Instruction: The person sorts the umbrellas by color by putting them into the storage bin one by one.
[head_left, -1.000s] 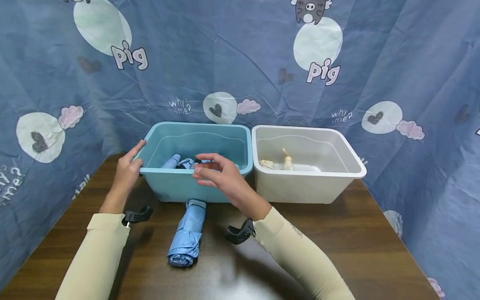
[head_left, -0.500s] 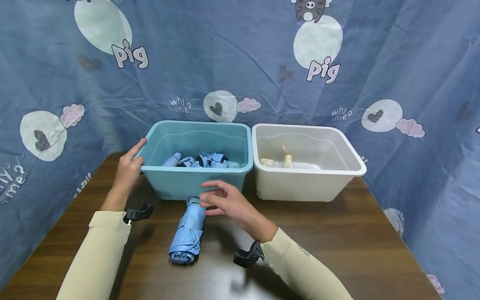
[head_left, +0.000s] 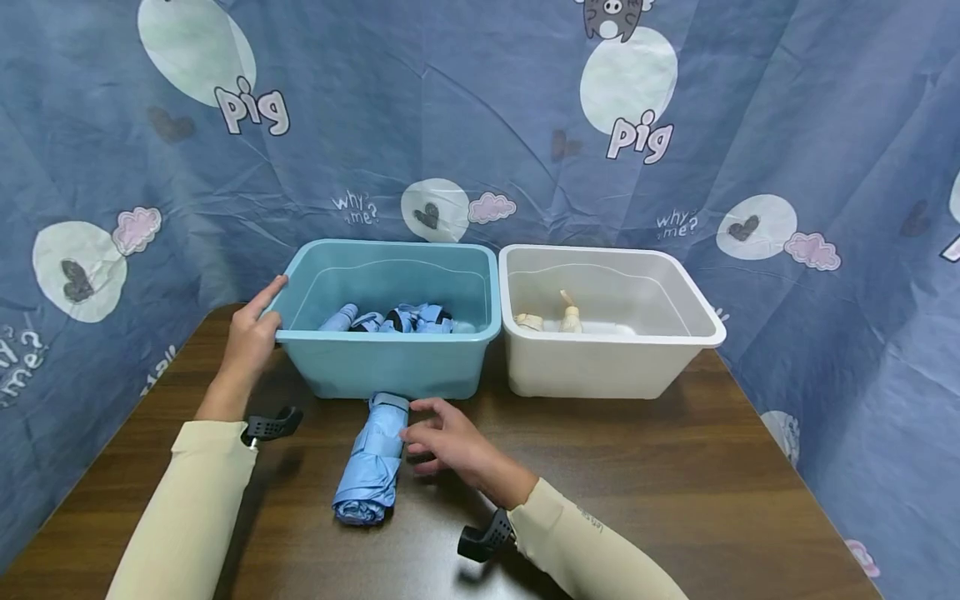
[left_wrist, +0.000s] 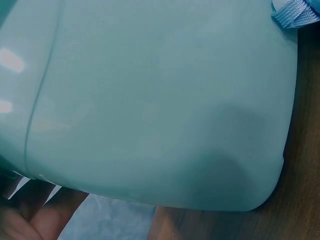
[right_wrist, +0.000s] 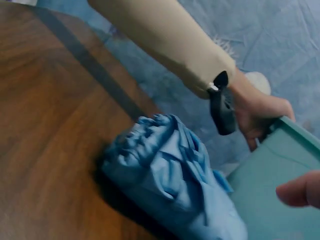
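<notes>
A rolled light-blue folding umbrella (head_left: 371, 462) lies on the table in front of the teal bin (head_left: 382, 367). My right hand (head_left: 453, 442) is at the umbrella's right side near its upper end, fingers loosely bent and not closed round it; whether a fingertip touches it, I cannot tell. The right wrist view has the umbrella's bunched fabric end (right_wrist: 165, 170) large, with one fingertip (right_wrist: 300, 190) at the right. My left hand (head_left: 249, 342) holds the bin's left rim near the front corner. Several blue umbrellas (head_left: 405, 318) lie inside that bin.
A white bin (head_left: 615, 367) stands right beside the teal one, with cream-coloured items (head_left: 571, 319) on its floor. Both stand toward the back of the wooden table (head_left: 637, 467). A blue printed cloth (head_left: 465, 100) hangs behind them.
My right hand has come back from above the teal bin and down to the umbrella on the table. The left hand has stayed on the bin's rim.
</notes>
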